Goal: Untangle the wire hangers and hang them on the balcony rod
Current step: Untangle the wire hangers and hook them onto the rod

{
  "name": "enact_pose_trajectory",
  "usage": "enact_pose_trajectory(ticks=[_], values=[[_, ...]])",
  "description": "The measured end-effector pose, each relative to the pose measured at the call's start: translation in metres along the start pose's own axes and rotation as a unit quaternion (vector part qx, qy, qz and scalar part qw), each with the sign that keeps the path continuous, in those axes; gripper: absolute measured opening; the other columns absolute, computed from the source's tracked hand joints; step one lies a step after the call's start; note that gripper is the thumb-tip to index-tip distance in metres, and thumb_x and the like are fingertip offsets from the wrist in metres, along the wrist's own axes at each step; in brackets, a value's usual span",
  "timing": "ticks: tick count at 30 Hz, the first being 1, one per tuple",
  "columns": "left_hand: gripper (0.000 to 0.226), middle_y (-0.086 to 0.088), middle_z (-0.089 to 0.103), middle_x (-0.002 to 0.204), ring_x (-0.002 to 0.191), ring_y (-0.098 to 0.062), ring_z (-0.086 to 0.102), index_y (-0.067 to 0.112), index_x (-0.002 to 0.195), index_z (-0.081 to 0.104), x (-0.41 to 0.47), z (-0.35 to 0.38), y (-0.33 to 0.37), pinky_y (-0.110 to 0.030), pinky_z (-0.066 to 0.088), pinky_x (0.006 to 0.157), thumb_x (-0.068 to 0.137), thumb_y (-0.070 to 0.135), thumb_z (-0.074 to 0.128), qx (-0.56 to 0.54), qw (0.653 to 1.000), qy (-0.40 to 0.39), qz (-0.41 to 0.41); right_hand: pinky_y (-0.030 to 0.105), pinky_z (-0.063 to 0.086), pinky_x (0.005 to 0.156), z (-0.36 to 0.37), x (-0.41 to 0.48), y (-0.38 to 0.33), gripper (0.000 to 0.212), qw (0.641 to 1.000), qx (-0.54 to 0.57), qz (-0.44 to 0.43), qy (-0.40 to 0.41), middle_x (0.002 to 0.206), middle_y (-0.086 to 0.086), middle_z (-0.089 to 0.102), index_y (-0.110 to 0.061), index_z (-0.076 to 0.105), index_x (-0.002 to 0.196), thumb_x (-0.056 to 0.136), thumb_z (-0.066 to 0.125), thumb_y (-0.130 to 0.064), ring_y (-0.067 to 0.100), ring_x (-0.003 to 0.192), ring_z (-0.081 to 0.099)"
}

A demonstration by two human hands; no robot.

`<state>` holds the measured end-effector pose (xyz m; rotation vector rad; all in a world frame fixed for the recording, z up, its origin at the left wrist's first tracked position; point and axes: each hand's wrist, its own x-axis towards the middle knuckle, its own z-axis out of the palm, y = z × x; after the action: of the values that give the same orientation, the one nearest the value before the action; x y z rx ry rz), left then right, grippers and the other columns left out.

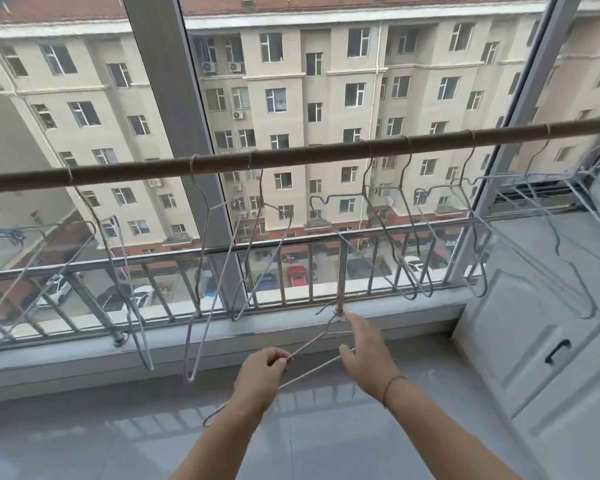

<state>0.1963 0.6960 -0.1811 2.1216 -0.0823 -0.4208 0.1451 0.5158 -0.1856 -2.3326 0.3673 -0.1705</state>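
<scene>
1. Two hands work on one wire hanger [312, 355] held low, in front of the window sill [222, 334].
2. The left hand [262, 370] is closed, fingers pinched on the hanger's wire near one of its sloping sides.
3. The right hand [364, 351] has its fingers spread and mostly straight; its thumb touches the hanger's lower wire, but whether it truly grips cannot be told.
4. The held hanger lies tilted, its hook [326, 308] pointing up toward the railing [291, 247], its far corner [210, 419] reaching down below the left wrist.
5. Above, a brown balcony rod [291, 157] runs across the view, rising to the right.
6. Several other wire hangers [219, 254] hang from the rod by their hooks, spaced along it, some tilted and overlapping each other.
7. At the far right, more hangers [534, 202] bunch together near a white cabinet [534, 323].
8. A thin bracelet [390, 384] circles the right wrist.
</scene>
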Motion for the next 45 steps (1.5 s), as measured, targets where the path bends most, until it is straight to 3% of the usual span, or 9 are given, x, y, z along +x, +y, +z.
enact_pose_trajectory(ticks=[4, 7, 13, 19, 26, 36, 39, 43, 45], values=[[0.027, -0.002, 0.073, 0.088, 0.09, -0.023, 0.065, 0.027, 0.074, 0.066, -0.004, -0.006, -0.003, -0.026, 0.047, 0.078, 0.089, 0.009, 0.053, 0.012, 0.999, -0.031, 0.038, 0.03, 0.03, 0.107, -0.004, -0.013, 0.027, 0.035, 0.994, -0.091, 0.045, -0.038, 0.134, 0.001, 0.05, -0.019, 0.046, 0.128, 0.093, 0.042, -0.021, 0.019, 0.127, 0.042], [0.023, 0.002, 0.072, 0.088, 0.084, -0.016, 0.062, 0.022, 0.079, 0.068, -0.008, -0.004, 0.001, -0.008, 0.041, 0.063, 0.091, 0.01, 0.053, -0.007, 0.998, -0.037, 0.054, 0.028, 0.041, 0.082, -0.03, -0.034, 0.031, 0.019, 0.99, -0.085, 0.049, -0.104, 0.088, -0.006, 0.061, -0.032, 0.051, 0.085, 0.095, 0.039, -0.021, 0.015, 0.089, 0.057], [0.02, 0.0, 0.068, 0.097, 0.083, -0.007, 0.057, 0.024, 0.085, 0.067, -0.008, 0.016, 0.016, -0.012, 0.038, 0.067, 0.093, 0.015, 0.051, -0.018, 0.995, -0.045, 0.083, 0.019, 0.029, 0.037, -0.072, -0.074, 0.019, 0.021, 0.954, 0.215, 0.086, -0.193, 0.056, 0.0, 0.047, -0.009, 0.055, 0.084, 0.097, 0.039, -0.007, 0.01, 0.037, 0.035], [0.009, 0.005, 0.057, 0.1, 0.1, -0.014, 0.05, 0.025, 0.089, 0.06, -0.019, 0.032, 0.036, -0.026, 0.036, 0.087, 0.084, 0.028, 0.066, -0.054, 0.986, 0.089, 0.129, 0.013, 0.02, 0.036, -0.071, -0.091, -0.006, 0.021, 0.884, 0.42, 0.105, -0.178, 0.053, 0.003, 0.042, -0.002, 0.05, 0.094, 0.085, 0.047, -0.021, 0.009, 0.038, 0.022], [0.019, -0.004, 0.07, 0.073, 0.071, -0.009, 0.063, 0.005, 0.082, 0.071, -0.053, 0.028, 0.087, -0.018, 0.048, 0.071, 0.086, 0.021, 0.062, -0.319, 0.934, -0.109, 0.119, 0.013, 0.02, 0.034, -0.057, -0.071, -0.047, 0.015, 0.886, 0.457, 0.052, -0.058, 0.05, 0.002, 0.038, 0.0, 0.049, 0.097, 0.096, 0.044, -0.014, 0.007, 0.038, 0.024], [0.015, -0.006, 0.074, 0.085, 0.076, -0.012, 0.068, 0.009, 0.098, 0.07, -0.033, -0.001, 0.14, -0.026, 0.053, 0.075, 0.085, 0.009, 0.065, -0.353, 0.919, -0.063, 0.167, 0.016, 0.025, 0.036, -0.069, -0.036, -0.106, 0.019, 0.861, 0.507, -0.004, 0.041, 0.051, -0.001, 0.044, -0.006, 0.051, 0.089, 0.098, 0.035, -0.007, 0.007, 0.039, 0.032], [0.012, -0.004, 0.07, 0.075, 0.061, -0.014, 0.061, 0.008, 0.097, 0.069, -0.029, -0.009, 0.155, -0.036, 0.051, 0.066, 0.087, 0.01, 0.063, -0.349, 0.916, -0.063, 0.186, 0.018, 0.026, 0.036, -0.077, -0.028, -0.119, 0.018, 0.856, 0.513, -0.022, 0.059, 0.053, 0.0, 0.043, -0.005, 0.052, 0.09, 0.098, 0.035, -0.006, 0.007, 0.04, 0.032], [0.015, -0.017, 0.059, 0.065, 0.039, -0.017, 0.048, 0.0, 0.099, 0.066, -0.023, -0.016, 0.176, -0.026, 0.044, 0.037, 0.09, 0.009, 0.058, -0.349, 0.914, -0.062, 0.199, 0.021, 0.028, 0.037, -0.089, -0.014, -0.132, 0.018, 0.865, 0.493, -0.045, 0.086, 0.053, 0.002, 0.043, -0.005, 0.053, 0.09, 0.097, 0.036, -0.006, 0.009, 0.039, 0.035], [0.013, -0.017, 0.062, 0.07, 0.039, -0.015, 0.048, 0.002, 0.097, 0.067, -0.018, -0.02, 0.187, -0.025, 0.044, 0.039, 0.09, 0.009, 0.058, -0.35, 0.912, -0.057, 0.205, 0.02, 0.028, 0.038, -0.093, -0.005, -0.138, 0.02, 0.868, 0.485, -0.05, 0.096, 0.054, 0.002, 0.042, -0.007, 0.054, 0.088, 0.097, 0.037, -0.007, 0.008, 0.039, 0.035]])
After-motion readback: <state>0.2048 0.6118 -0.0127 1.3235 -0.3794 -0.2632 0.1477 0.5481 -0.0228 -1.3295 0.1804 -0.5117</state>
